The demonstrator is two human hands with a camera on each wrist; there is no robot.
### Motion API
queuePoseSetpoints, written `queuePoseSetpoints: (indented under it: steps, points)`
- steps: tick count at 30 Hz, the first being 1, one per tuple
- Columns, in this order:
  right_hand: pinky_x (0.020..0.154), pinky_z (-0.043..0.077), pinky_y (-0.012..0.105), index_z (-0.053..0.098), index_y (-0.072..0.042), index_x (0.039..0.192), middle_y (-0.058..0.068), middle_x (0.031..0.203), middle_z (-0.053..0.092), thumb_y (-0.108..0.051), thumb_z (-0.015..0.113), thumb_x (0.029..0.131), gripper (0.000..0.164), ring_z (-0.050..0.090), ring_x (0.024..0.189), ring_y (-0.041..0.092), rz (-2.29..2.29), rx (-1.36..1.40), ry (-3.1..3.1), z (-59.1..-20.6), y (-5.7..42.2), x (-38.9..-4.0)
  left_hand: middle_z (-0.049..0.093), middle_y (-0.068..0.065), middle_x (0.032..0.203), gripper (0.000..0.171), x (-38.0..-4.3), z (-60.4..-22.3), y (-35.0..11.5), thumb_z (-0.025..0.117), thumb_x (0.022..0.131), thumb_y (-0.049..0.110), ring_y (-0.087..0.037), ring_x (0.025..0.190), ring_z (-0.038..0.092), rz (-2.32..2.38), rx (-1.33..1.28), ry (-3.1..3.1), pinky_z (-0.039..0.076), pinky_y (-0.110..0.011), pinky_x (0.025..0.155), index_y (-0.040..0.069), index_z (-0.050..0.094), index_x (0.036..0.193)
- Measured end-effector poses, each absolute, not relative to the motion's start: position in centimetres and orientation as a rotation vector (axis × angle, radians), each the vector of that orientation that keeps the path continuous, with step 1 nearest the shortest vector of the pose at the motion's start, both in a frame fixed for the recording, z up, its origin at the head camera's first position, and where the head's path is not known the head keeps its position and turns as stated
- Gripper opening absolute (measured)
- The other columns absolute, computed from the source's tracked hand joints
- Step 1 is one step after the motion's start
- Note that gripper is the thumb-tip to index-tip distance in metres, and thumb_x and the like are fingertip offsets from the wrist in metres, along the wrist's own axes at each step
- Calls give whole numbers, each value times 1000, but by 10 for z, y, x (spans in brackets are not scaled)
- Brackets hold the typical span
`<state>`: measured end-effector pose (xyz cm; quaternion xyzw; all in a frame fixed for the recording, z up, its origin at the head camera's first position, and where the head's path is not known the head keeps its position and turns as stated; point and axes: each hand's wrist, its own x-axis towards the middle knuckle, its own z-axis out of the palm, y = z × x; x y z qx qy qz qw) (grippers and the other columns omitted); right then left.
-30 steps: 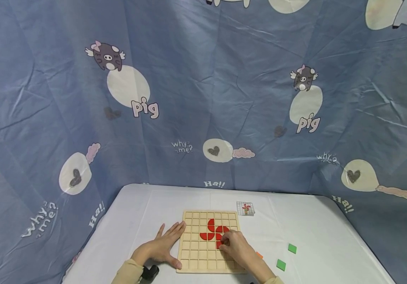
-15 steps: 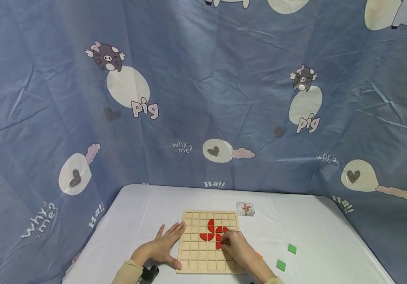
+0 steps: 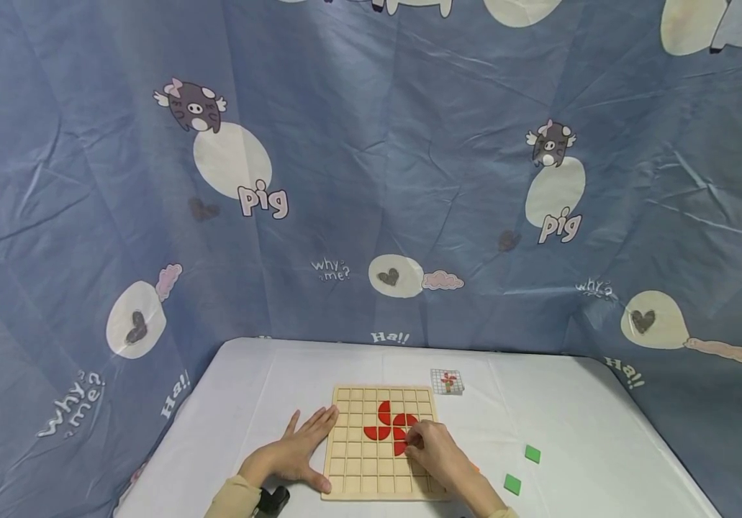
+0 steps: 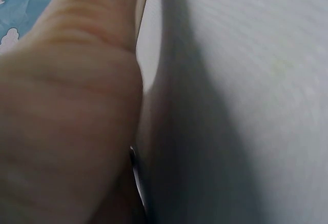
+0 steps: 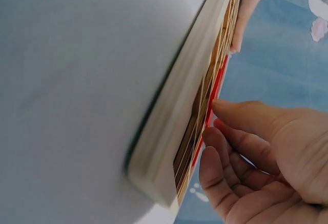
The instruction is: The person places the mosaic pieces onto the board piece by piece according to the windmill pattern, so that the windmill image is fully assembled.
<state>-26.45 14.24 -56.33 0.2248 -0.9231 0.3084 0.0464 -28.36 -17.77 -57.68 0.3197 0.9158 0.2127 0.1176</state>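
Note:
A square wooden grid board (image 3: 353,485) lies on the white table, with several red quarter-circle tiles (image 3: 378,433) arranged like a pinwheel in its cells. My left hand (image 3: 296,451) is spread along the board's left edge, fingertips at the upper part and thumb at the lower corner. Over the right part of the board, my right hand (image 3: 435,452) has thumb and fingers bent at the lowest red quarter-circle tile (image 3: 399,449). In the right wrist view the thumb tip meets the red tile (image 5: 211,102), with the curled fingers beside it. The hand partly covers that tile.
A small card (image 3: 447,381) with a gridded red pinwheel picture lies past the board's upper right corner. Two green square tiles (image 3: 512,483) lie to the right. An orange piece (image 3: 476,469) shows partly behind the right forearm. A blue printed cloth (image 3: 345,180) hangs behind the table.
My right hand has shifted slightly right, and more of the lowest red quarter-circle tile's curved edge shows. The left hand has stayed at the board's edge.

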Motion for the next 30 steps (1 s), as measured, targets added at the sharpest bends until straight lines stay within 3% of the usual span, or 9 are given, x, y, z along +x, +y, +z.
queuePoseSetpoints:
  steps: [9,19,30]
  points:
    - [57,51,15,66,-7,83,-3,80,64,-8,75,82,9,55,68,-2,1011,606,-2813,-559,171,-258,6,-16,163,126,-282,-574,-177,77,66,64,-40,149,7,617,951,2686,-6,-72,112,4,9,155]
    - [55,42,18,63,-15,85,-9,78,58,-11,78,78,17,47,65,1,931,269,-2817,-549,217,-250,6,-14,163,127,-283,-575,-177,77,66,64,-38,149,6,607,936,2689,-6,-71,113,5,9,155]
    - [63,40,23,54,-10,91,3,87,54,-7,74,72,28,46,78,14,984,38,-2866,-543,279,-242,5,-13,163,127,-283,-577,-177,77,66,64,-37,150,6,620,913,2682,-7,-70,113,6,9,155]
